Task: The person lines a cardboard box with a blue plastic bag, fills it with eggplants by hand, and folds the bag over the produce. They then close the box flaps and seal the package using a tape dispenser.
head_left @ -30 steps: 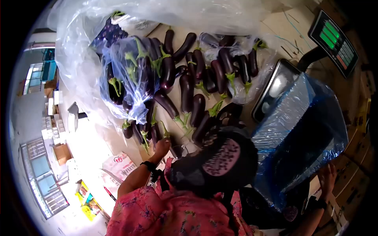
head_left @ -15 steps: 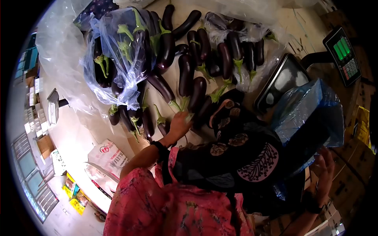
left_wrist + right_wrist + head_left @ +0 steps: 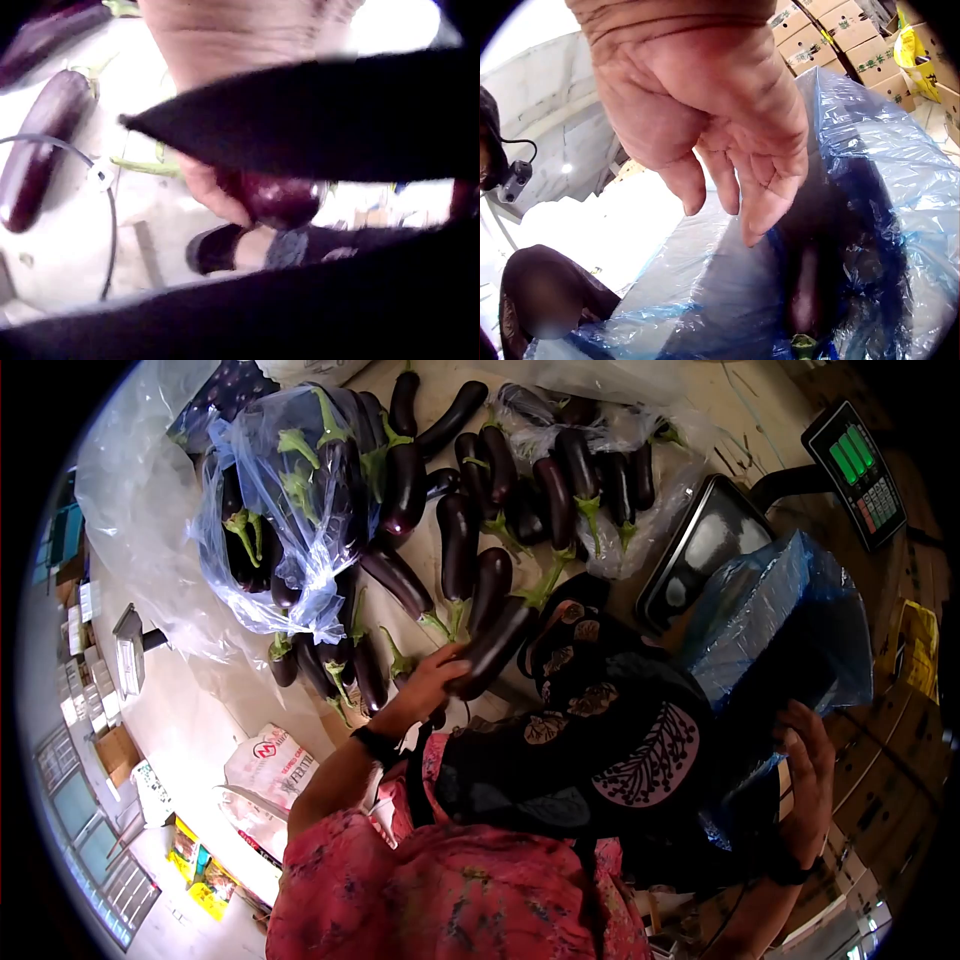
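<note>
My left hand (image 3: pixel 425 685) grips the blunt end of a dark purple eggplant (image 3: pixel 500 645), whose green stem points away toward the pile. In the left wrist view, the fingers (image 3: pixel 214 193) curl around the eggplant's glossy end (image 3: pixel 285 201), partly hidden by a dark strap. At the right, my right hand (image 3: pixel 808 760) is beside the mouth of a blue plastic bag (image 3: pixel 760 595), fingers loosely bent and holding nothing. One eggplant (image 3: pixel 808 292) shows inside that bag in the right wrist view. Several loose eggplants (image 3: pixel 457 545) lie just beyond my left hand.
A tied clear bag of eggplants (image 3: pixel 290 510) stands at the back left. Beyond the blue bag are a scale's metal pan (image 3: pixel 705 545) and its lit display (image 3: pixel 855 470). A printed white sack (image 3: pixel 270 765) lies at left; cardboard boxes (image 3: pixel 836 34) are stacked at right.
My left hand has moved right from the near-left eggplants and taken hold of another one. The right hand has risen along the blue bag's edge. The head view has shifted slightly.
</note>
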